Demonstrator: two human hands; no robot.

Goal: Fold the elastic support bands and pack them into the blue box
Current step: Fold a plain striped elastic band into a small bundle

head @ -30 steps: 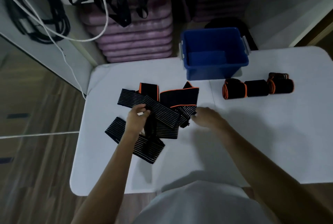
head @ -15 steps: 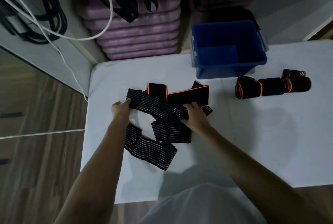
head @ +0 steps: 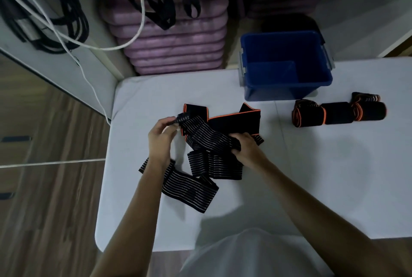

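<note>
A striped band (head: 207, 136) now hangs lifted off the pile near the table's (head: 312, 187) left edge. The left hand (head: 161, 140) pinches its end and the right hand (head: 245, 149) grips its middle, probably starting a fold. The blue box (head: 287, 89) sits empty at the back edge.

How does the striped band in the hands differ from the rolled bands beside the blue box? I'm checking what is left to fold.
The striped band is stretched out flat and unrolled; the rolled bands are tight bundles. The striped band is gripped by the left hand and right hand; the rolled bands lie untouched on the table. The striped band shows pale lines; the rolled bands show orange edging. None is inside the blue box.
</note>
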